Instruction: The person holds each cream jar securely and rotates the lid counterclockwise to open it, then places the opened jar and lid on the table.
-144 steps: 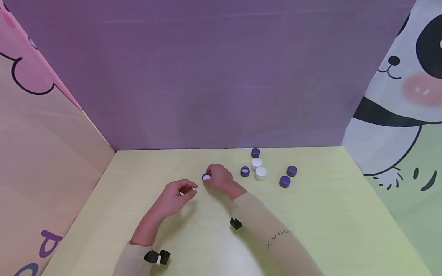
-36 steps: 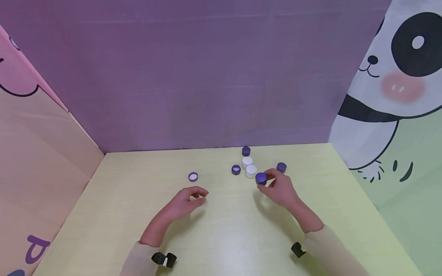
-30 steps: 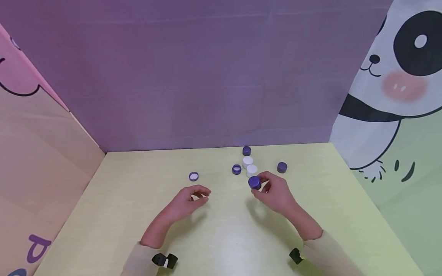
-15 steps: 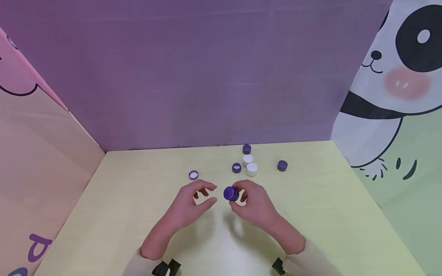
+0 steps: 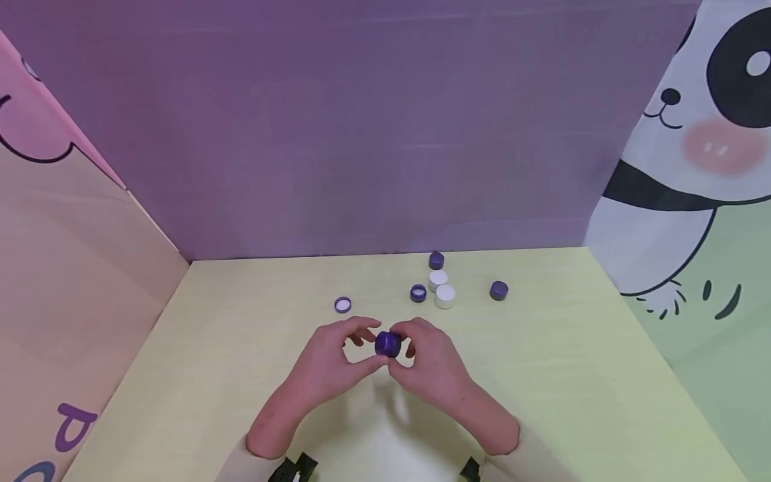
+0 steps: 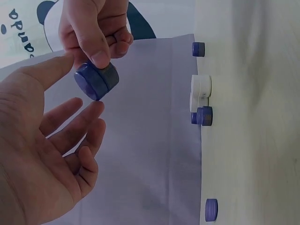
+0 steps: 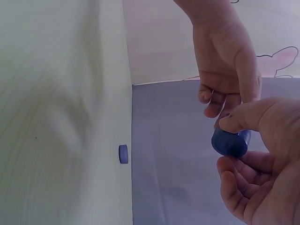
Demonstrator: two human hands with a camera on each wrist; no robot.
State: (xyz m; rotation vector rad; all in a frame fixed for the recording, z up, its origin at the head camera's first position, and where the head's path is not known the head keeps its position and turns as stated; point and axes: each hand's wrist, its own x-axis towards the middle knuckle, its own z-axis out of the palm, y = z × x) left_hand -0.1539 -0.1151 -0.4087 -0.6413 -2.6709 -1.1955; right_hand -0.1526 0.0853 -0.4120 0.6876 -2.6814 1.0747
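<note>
Leftmost on my feed is a white-centred cap (image 5: 343,305) on the table (image 5: 572,375). Next, the left hand (image 5: 325,358): fingers loosely spread, I can't tell if they touch the purple container (image 5: 387,345) in midair. The right hand (image 5: 432,360) has that pinched between thumb and fingers. Behind sit a purple-rimmed cap (image 5: 418,293) and two white caps (image 5: 444,296); lone purple cap (image 5: 498,290) far right.

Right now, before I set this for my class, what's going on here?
A person's right hand pinches a small round purple container above the table. The left hand, thumb and fingers apart, is close about its other side; whether it touches is unclear. Farther back stand two white containers and four purple pieces, two showing pale centres.
</note>
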